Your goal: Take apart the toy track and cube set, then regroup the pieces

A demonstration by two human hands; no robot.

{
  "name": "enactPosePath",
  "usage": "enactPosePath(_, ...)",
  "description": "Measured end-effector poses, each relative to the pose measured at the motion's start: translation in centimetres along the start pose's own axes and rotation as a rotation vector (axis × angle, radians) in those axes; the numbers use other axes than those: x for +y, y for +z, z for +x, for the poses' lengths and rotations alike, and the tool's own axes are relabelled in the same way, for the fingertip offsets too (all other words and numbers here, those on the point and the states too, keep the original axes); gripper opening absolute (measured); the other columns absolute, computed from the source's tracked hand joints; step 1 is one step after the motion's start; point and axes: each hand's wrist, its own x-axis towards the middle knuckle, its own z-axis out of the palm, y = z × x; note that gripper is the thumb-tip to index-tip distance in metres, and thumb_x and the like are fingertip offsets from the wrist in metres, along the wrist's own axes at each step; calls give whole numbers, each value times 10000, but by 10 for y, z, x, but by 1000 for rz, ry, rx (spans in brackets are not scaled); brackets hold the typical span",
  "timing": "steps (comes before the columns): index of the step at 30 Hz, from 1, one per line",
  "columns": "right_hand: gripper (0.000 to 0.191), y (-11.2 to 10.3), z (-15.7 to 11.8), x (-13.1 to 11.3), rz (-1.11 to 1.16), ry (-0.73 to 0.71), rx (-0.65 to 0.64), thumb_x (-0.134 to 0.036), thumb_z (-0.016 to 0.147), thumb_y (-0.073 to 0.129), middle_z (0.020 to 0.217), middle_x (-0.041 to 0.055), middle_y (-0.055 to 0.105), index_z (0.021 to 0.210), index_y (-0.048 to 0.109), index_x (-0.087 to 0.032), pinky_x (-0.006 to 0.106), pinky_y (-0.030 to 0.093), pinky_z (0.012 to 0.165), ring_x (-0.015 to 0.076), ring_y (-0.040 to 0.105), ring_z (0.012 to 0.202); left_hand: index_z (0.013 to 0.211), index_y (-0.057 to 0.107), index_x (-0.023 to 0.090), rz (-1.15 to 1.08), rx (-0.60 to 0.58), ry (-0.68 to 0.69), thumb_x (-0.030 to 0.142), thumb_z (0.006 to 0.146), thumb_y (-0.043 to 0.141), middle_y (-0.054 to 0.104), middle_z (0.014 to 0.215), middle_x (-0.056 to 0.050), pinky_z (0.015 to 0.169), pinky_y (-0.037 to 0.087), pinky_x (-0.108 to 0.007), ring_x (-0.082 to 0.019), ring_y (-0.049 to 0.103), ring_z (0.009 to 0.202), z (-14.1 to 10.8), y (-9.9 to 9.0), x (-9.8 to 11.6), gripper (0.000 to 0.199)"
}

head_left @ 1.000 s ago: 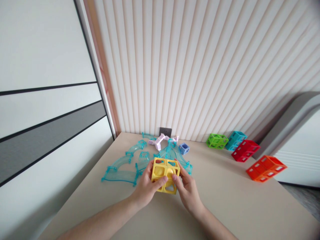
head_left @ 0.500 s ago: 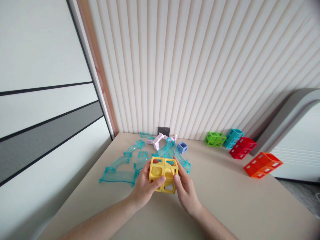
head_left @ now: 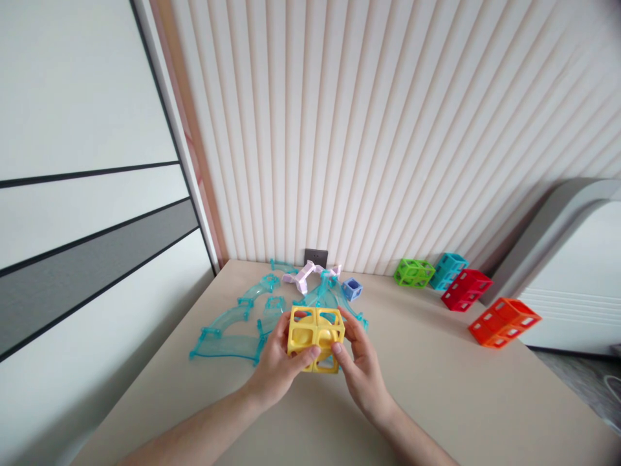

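A yellow openwork block (head_left: 316, 336), made of joined cube frames with rounded yellow shapes inside, is held between both hands above the table. My left hand (head_left: 279, 362) grips its left side, thumb across the lower front. My right hand (head_left: 359, 362) grips the right side, its thumb on the front and its fingers behind. The fingers at the back are partly hidden by the block. Just beyond lie translucent teal track pieces (head_left: 228, 346), some partly covered by the hands and block.
Pale purple pieces (head_left: 303, 278) and a small blue cube frame (head_left: 352, 289) lie near the wall socket (head_left: 316, 257). Along the right stand green (head_left: 414, 273), teal (head_left: 449, 270), red (head_left: 466, 290) and orange openwork blocks (head_left: 504, 322). A ribbed wall borders the table's (head_left: 417, 375) back.
The yellow block is tipped slightly, so more of its top shows. Both hands keep their hold on it. The view has shifted a little.
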Motion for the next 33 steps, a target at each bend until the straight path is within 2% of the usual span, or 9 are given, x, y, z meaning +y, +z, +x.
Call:
enactPosePath(6, 605, 4, -2, -1, 63, 2, -83, -475, 988, 584, 1224, 99, 673, 1533, 395, -292, 406, 572, 922, 249, 663, 1071, 1195, 542, 231, -18, 64, -14, 363, 748, 868, 758, 1118, -75, 825, 621, -369, -284, 750, 996, 0, -1, -4, 569)
enactPosePath(9, 607, 6, -1, -3, -2, -24, -69, -453, 961, 636, 1230, 103, 686, 1509, 446, -274, 399, 593, 889, 257, 680, 1055, 1310, 514, 253, -99, 91, -35, 390, 805, 823, 725, 1223, -89, 874, 608, -397, -301, 715, 1103, 1, -2, -7, 608)
enactPosePath(14, 498, 5, 6, 0, -43, -6, 63, -475, 934, 667, 1154, 102, 748, 1366, 600, -236, 396, 592, 887, 256, 717, 989, 1400, 509, 295, -292, -29, -40, 444, 884, 729, 661, 1357, -93, 988, 549, -459, -311, 658, 1207, 3, 0, -4, 580)
enactPosePath(18, 397, -2, 14, -2, 78, -20, 189, -501, 926, 670, 1169, 99, 759, 1228, 677, -242, 392, 587, 888, 273, 714, 1051, 1325, 613, 245, -230, -124, -9, 473, 886, 720, 676, 1327, -114, 1055, 498, -463, -326, 624, 1244, 5, -5, -4, 506)
enactPosePath(22, 319, -10, 18, -8, 85, -89, 296, -498, 947, 638, 1134, 95, 761, 1120, 713, -240, 377, 578, 867, 260, 710, 1016, 1253, 668, 203, -138, -308, -18, 523, 835, 763, 691, 1274, -147, 1024, 517, -487, -356, 632, 1214, 7, -13, -5, 535)
enactPosePath(25, 278, -14, 19, -5, 20, -144, 282, -476, 967, 612, 1105, 89, 756, 1079, 723, -247, 387, 572, 871, 257, 707, 996, 1364, 593, 277, -113, -414, -92, 423, 788, 839, 650, 1345, -129, 1029, 517, -506, -352, 616, 1242, 5, -11, -3, 643)
enactPosePath(28, 223, -15, 19, 0, -49, -253, 249, -426, 999, 574, 1128, 83, 740, 1051, 720, -265, 403, 549, 941, 259, 685, 1081, 1407, 560, 323, -106, -454, -110, 371, 842, 794, 600, 1417, -107, 1058, 504, -510, -346, 575, 1303, 2, -6, 0, 614)
enactPosePath(30, 213, -15, 17, 1, -119, -310, 214, -379, 1027, 524, 1213, 86, 707, 1095, 700, -280, 417, 527, 988, 260, 658, 1154, 1388, 583, 314, -78, -447, -91, 353, 876, 758, 612, 1405, -104, 1062, 510, -499, -344, 578, 1305, -1, -4, 0, 542)
enactPosePath(33, 272, -12, 12, -3, -264, -351, 187, -341, 1049, 468, 1395, 107, 592, 1271, 617, -296, 468, 461, 1081, 278, 567, 1300, 1361, 604, 304, -14, -360, -37, 326, 899, 733, 631, 1390, -100, 1072, 518, -470, -335, 598, 1293, -4, -5, -6, 480)
